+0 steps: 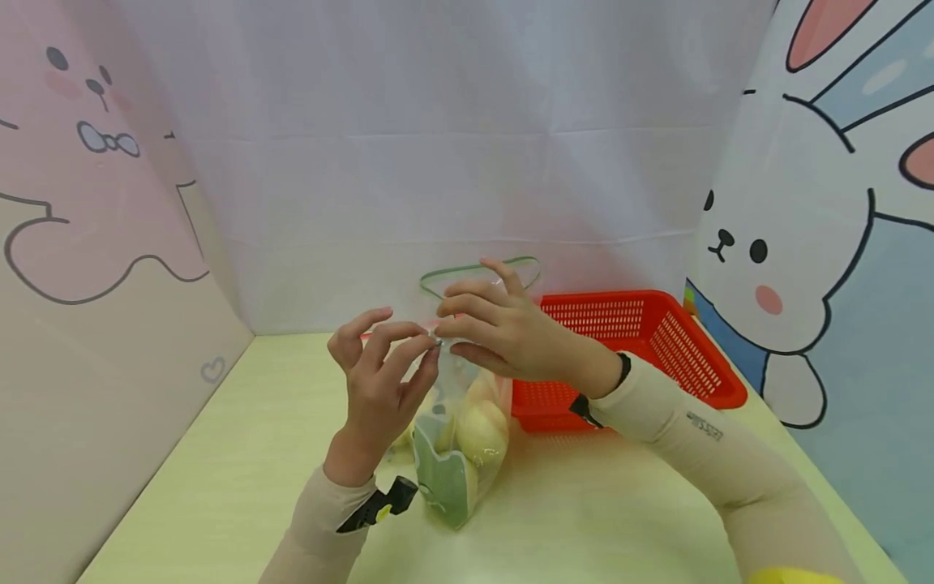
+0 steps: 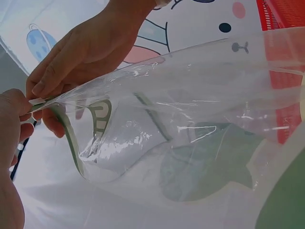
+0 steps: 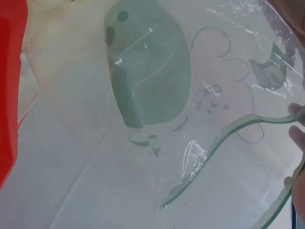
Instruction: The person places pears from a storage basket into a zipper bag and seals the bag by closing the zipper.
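A clear plastic bag [image 1: 460, 478] with green printed patches stands on the table, holding several pale yellow round things [image 1: 481, 430] whose kind is unclear through the film. Its mouth has a green strip [image 2: 71, 143], part of which loops up behind the hands. My left hand [image 1: 387, 381] pinches the bag's top edge between thumb and fingers. Close beside it, my right hand [image 1: 503, 328] pinches the same edge, its little-used fingers raised. A small whitish piece [image 2: 36, 101] shows on the strip between the hands. In the right wrist view, fingertips [image 3: 298, 138] touch the strip at the right edge.
A red plastic basket [image 1: 693, 365] with slotted walls stands behind and right of the bag. The pale yellow-green table [image 1: 241, 470] runs between curtains printed with cartoon animals. A bit of yellow [image 1: 795, 577] shows at the bottom right.
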`<control>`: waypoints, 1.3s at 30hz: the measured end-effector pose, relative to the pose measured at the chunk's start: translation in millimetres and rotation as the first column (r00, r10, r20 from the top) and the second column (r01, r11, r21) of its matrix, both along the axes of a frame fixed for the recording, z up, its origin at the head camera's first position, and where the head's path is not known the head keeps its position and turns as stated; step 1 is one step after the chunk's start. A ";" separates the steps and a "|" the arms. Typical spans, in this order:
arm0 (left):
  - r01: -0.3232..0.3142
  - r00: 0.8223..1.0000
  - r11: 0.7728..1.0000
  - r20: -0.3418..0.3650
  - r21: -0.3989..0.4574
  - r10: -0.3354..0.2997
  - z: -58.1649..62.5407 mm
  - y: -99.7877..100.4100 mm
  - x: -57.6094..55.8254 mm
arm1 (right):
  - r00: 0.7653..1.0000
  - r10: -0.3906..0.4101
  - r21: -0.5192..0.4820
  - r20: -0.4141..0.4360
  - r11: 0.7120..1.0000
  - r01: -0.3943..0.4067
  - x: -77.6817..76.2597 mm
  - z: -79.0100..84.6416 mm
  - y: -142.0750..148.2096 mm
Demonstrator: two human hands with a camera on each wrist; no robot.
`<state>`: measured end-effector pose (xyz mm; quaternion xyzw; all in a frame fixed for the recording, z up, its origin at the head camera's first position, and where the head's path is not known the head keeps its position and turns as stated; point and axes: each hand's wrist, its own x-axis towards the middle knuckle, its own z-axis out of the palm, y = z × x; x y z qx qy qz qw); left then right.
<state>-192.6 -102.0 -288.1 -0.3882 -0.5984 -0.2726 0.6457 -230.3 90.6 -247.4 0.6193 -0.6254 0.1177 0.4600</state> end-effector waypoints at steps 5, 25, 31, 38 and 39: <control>-0.003 1.000 1.000 -0.026 -0.012 0.003 0.7 -0.5 1.8 | 0.999 -0.019 0.002 -0.034 1.000 0.019 -0.6 0.9 -4.2; -0.056 0.998 0.997 -0.017 0.049 0.057 6.7 -7.6 -2.6 | 0.996 -0.086 -0.022 -0.037 0.996 0.086 -11.0 5.8 1.8; -0.075 0.997 0.994 0.006 0.074 0.075 9.5 -13.7 -5.5 | 0.997 -0.077 -0.023 0.026 0.997 0.078 -13.5 7.0 -0.1; -0.085 0.996 0.988 0.037 0.132 0.080 14.2 -20.9 -7.6 | 0.991 -0.087 -0.022 0.098 0.996 0.089 -19.7 9.4 2.4; -0.088 0.996 0.985 0.041 0.148 0.083 14.8 -22.3 -7.2 | 0.991 -0.087 -0.027 0.102 0.996 0.090 -20.6 9.4 2.7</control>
